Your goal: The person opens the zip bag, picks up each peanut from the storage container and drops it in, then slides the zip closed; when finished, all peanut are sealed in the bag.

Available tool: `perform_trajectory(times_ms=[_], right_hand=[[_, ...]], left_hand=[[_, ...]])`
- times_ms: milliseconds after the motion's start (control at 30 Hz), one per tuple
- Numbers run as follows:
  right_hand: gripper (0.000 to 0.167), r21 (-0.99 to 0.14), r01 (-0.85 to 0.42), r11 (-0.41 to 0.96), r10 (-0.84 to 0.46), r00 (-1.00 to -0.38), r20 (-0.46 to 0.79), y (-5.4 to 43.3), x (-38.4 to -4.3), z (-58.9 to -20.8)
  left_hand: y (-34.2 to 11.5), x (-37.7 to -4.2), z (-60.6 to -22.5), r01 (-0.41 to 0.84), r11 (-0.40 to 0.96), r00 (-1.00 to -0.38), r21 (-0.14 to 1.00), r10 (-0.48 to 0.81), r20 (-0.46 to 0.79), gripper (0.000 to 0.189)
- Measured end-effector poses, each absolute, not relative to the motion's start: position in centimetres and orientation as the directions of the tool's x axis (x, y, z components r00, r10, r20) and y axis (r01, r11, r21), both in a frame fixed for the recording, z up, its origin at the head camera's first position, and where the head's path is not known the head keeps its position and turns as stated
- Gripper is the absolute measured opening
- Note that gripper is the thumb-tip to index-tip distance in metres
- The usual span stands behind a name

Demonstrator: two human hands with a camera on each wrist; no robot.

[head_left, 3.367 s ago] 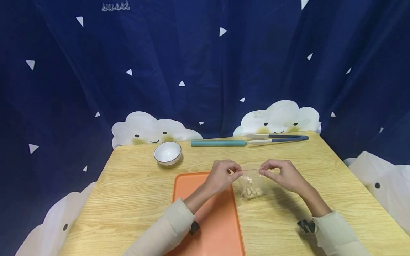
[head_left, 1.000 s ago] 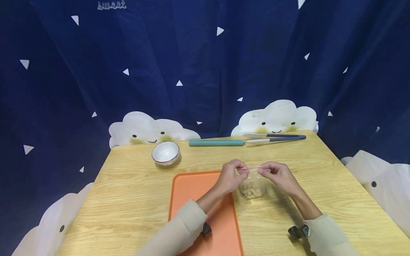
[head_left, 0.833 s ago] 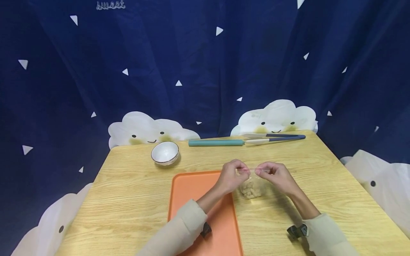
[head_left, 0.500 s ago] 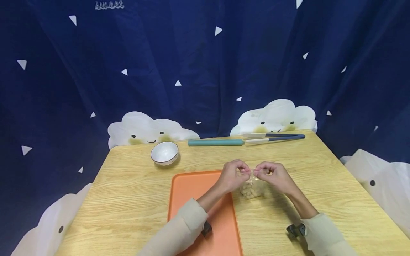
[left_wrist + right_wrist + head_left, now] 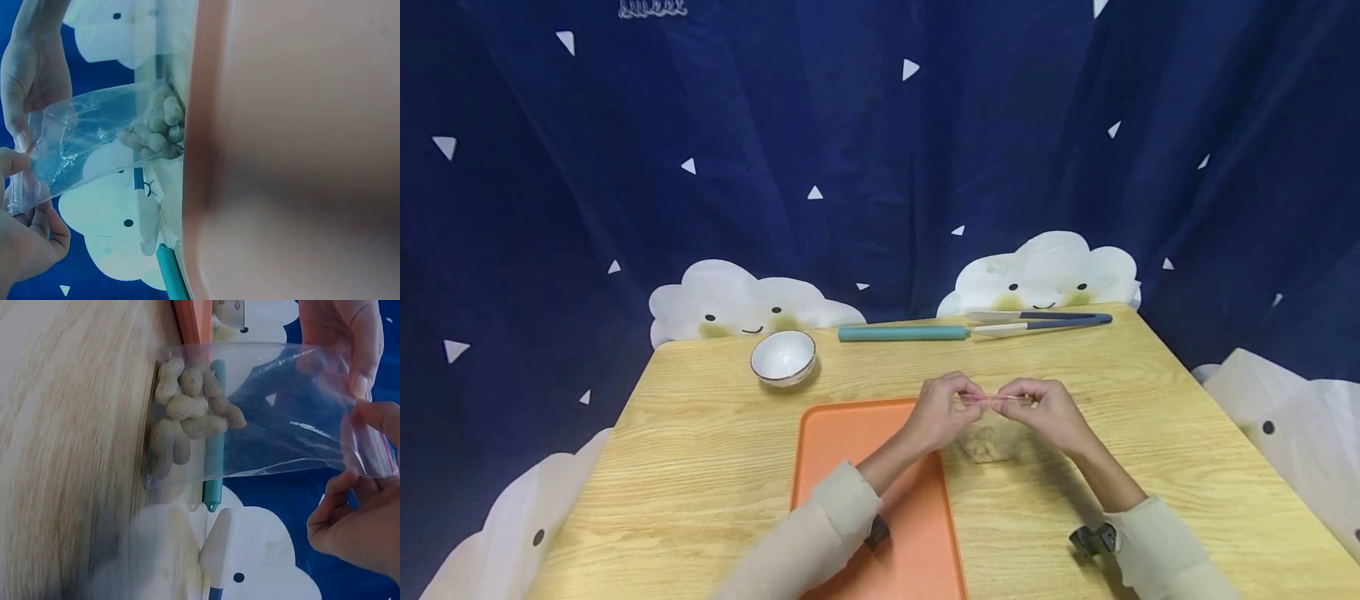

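Note:
A clear zip-lock bag (image 5: pixel 281 419) with a pinkish seal strip hangs between my two hands, its mouth uppermost. Several unshelled peanuts (image 5: pixel 187 406) are gathered at its bottom, close to the tabletop; whether it touches the wood I cannot tell. My left hand (image 5: pixel 946 410) pinches the bag's top edge between thumb and fingers. On the same edge my right hand (image 5: pixel 1051 417) pinches too, the fingertips of both hands nearly meeting. In the left wrist view the peanuts appear through the plastic beside the tray's rim.
An orange tray (image 5: pixel 850 442) lies under my left forearm, left of the bag. Further back stand a white bowl (image 5: pixel 783 357), a teal stick-shaped object (image 5: pixel 904 333) and white-and-blue tongs (image 5: pixel 1045 323). A dark blue curtain (image 5: pixel 865 150) hangs behind the wooden table (image 5: pixel 700 467).
Both hands have come together along the bag's top edge, the right sliding left and the left shifting right. The bag stays in nearly the same place.

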State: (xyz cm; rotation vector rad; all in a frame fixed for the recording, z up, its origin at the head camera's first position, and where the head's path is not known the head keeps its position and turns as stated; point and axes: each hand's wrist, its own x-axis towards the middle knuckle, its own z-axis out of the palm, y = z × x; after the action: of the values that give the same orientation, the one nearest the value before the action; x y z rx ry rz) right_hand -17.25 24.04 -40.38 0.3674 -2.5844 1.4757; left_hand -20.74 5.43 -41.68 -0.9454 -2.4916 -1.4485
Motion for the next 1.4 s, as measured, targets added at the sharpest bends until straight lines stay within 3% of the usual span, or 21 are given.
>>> perform_trajectory(times_ms=[400, 667, 933, 1200, 1400], right_hand=[[0.006, -0.816, -0.256, 0.519, -0.114, -0.966, 0.231, 23.1, -15.6, -37.7], [0.009, -0.828, -0.217, 0.516, -0.058, -0.974, 0.22, 24.8, -16.3, -39.2], [0.018, -0.808, -0.219, 0.546, -0.116, -0.976, 0.186, 26.8, -17.2, -40.8], [0.02, -0.811, -0.181, 0.556, -0.026, -0.979, 0.201, 27.2, -17.6, -40.5], [0.02, -0.823, -0.192, 0.534, -0.077, -0.981, 0.179, 27.6, -17.7, -40.5]], left_hand=[[3.5, -20.3, -42.1, 0.54, 0.33, -0.812, 0.774, 0.446, 0.376, 0.009], [2.5, -20.3, -42.2, 0.502, 0.345, -0.836, 0.793, 0.427, 0.344, 0.011], [2.1, -20.2, -42.0, 0.467, 0.36, -0.862, 0.808, 0.388, 0.325, 0.012], [2.0, -20.3, -41.8, 0.507, 0.409, -0.839, 0.759, 0.436, 0.326, 0.011], [1.9, -20.4, -41.7, 0.529, 0.416, -0.837, 0.739, 0.401, 0.373, 0.011]])
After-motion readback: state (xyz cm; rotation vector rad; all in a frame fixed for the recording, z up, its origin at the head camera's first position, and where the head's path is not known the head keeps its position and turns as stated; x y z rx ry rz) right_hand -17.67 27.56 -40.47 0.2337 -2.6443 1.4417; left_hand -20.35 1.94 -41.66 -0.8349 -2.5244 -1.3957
